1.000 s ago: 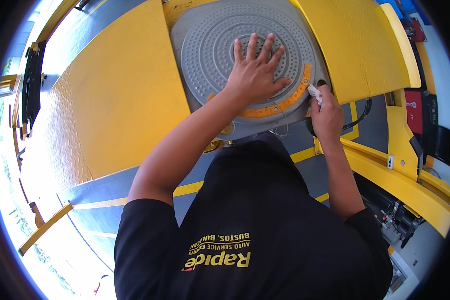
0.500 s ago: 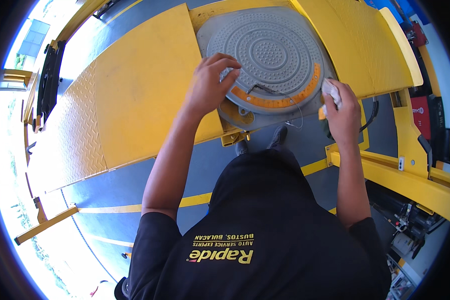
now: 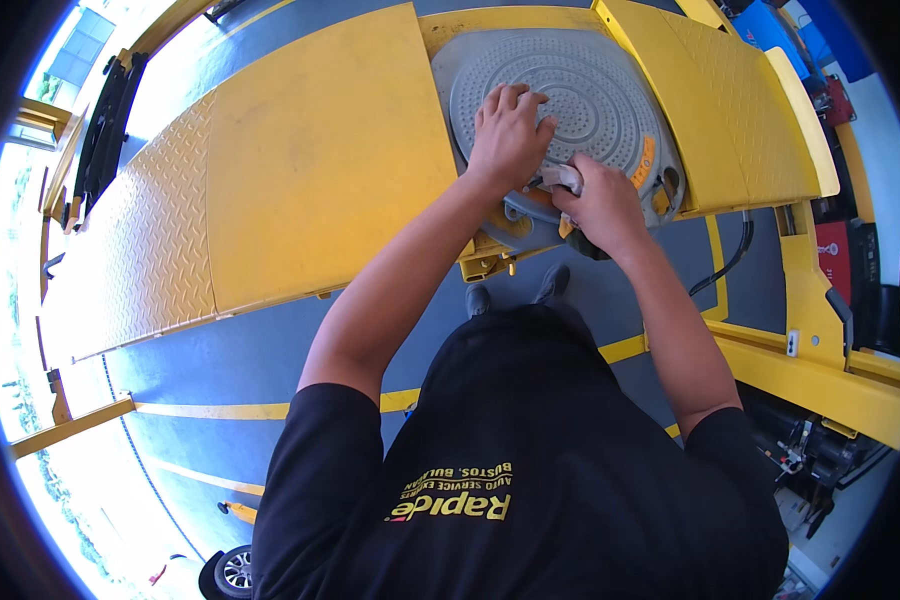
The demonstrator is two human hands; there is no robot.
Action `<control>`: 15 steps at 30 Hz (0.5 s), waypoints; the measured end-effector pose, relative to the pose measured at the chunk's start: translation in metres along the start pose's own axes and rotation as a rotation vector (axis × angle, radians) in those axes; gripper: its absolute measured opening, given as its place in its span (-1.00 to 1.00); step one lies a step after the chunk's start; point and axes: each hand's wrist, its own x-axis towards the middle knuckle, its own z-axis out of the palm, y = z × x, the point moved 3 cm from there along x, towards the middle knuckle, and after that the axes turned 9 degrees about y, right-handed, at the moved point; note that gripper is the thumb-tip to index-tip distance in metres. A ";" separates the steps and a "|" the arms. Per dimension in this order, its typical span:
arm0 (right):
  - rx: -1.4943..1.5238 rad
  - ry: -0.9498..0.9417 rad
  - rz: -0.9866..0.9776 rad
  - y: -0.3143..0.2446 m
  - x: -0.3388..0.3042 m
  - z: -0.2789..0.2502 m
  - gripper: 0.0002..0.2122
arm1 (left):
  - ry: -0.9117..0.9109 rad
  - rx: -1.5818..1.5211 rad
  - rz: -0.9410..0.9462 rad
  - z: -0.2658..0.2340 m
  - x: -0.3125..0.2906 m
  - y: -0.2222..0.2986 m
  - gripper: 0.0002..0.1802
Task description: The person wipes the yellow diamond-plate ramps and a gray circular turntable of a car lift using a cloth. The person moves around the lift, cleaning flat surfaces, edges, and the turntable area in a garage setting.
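A round grey turntable plate [image 3: 588,115] with raised studs in rings sits in the yellow platform. An orange curved scale [image 3: 646,160] runs along its near rim, partly covered by my hands. My left hand [image 3: 511,138] lies over the plate's near left part, fingers stretched out and slightly apart, holding nothing that I can see. Close to its right, my right hand [image 3: 607,205] grips a crumpled whitish rag [image 3: 562,178] against the near rim. Yellow and dark material hangs below the right hand, and its kind is unclear.
Yellow ramp plates flank the turntable, a flat panel [image 3: 330,160] on the left and another [image 3: 725,110] on the right. A yellow beam [image 3: 810,385] and a black hose [image 3: 735,265] are at the right. A car wheel [image 3: 235,568] shows at lower left.
My right hand has moved left with the rag, from the plate's right side to its near rim. The left hand has shifted right onto the plate. The plate appears turned, its scale farther right.
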 end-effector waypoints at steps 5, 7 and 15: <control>0.270 -0.037 0.027 0.003 -0.026 -0.002 -0.78 | -0.025 0.156 0.287 0.026 0.014 -0.002 -0.44; 0.284 0.015 0.015 0.003 -0.034 0.008 -0.76 | -0.049 0.145 0.286 0.033 0.022 -0.002 -0.44; 0.215 0.252 -0.209 0.006 -0.060 0.035 -0.77 | -0.055 0.082 0.298 0.020 0.021 -0.001 -0.42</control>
